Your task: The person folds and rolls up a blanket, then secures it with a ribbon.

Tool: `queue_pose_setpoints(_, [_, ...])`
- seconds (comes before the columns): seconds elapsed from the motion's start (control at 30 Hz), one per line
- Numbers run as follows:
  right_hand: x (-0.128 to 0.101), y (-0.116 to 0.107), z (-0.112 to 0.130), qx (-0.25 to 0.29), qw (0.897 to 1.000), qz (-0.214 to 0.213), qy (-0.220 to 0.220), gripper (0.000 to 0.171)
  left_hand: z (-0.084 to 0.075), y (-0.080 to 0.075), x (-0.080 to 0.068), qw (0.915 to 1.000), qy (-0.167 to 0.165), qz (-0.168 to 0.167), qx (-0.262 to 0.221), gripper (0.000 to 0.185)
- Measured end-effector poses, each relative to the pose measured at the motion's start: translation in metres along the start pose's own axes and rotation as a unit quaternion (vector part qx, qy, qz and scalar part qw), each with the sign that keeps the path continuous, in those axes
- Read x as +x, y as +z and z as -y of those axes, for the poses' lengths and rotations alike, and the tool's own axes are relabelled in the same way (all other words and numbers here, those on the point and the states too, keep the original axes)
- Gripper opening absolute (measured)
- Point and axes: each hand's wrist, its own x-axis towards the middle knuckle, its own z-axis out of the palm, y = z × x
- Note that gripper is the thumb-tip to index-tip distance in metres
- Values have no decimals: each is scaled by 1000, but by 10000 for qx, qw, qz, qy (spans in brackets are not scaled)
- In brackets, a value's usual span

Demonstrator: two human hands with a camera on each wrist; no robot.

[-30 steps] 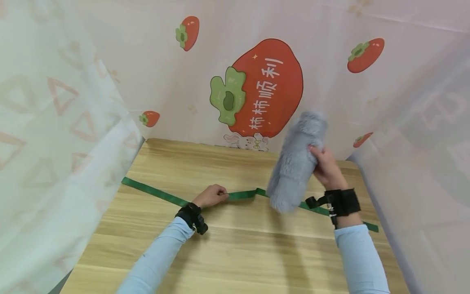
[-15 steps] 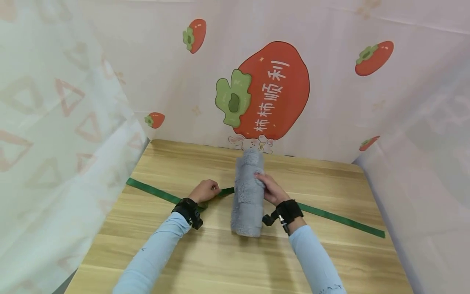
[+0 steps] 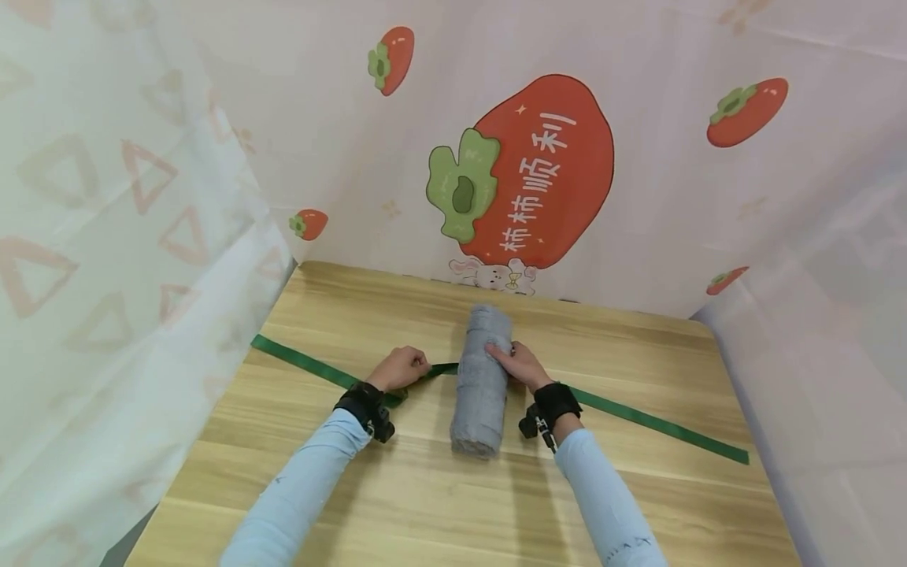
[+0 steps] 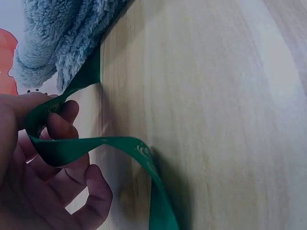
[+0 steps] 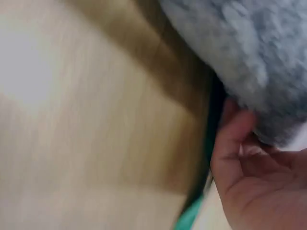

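A rolled-up fluffy grey-blue cloth (image 3: 482,402) lies across a long green ribbon (image 3: 305,363) near the middle of the table. My right hand (image 3: 523,367) grips its right side, thumb on top and fingers low against the fluffy pile. In the right wrist view those fingers are right beside the dark ribbon strip under the cloth (image 5: 254,52). To the left of the roll, my left hand (image 3: 400,369) pinches the ribbon between thumb and fingers. The left wrist view shows the ribbon (image 4: 91,144) looping round the fingertips, one part running beneath the roll, the other curving down to the table.
The wood-grain tabletop (image 3: 397,504) ends at the back against a white curtain (image 3: 340,142) printed with red persimmons. More pale curtain hangs at the left (image 3: 106,260) and right. The ribbon's right part (image 3: 659,424) lies slantwise towards the right table edge.
My right hand has brought the roll from the right, above the table, leftward and down onto the ribbon. My left hand, still pinching the ribbon, has shifted slightly, and slack ribbon now loops beside it.
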Motion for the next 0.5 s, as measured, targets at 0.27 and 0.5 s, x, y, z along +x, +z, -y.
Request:
queue_pose_setpoints(0.27, [-23,-39,-20,-1701,9776,-269,-1210,41,0,-4,-1,9995,55,108,-293,24])
queue_pose_setpoints(0.5, [-40,-56,-51,-3219,9384,-403,-1191,10,-2,-3,2,9982,109,246,-531,27])
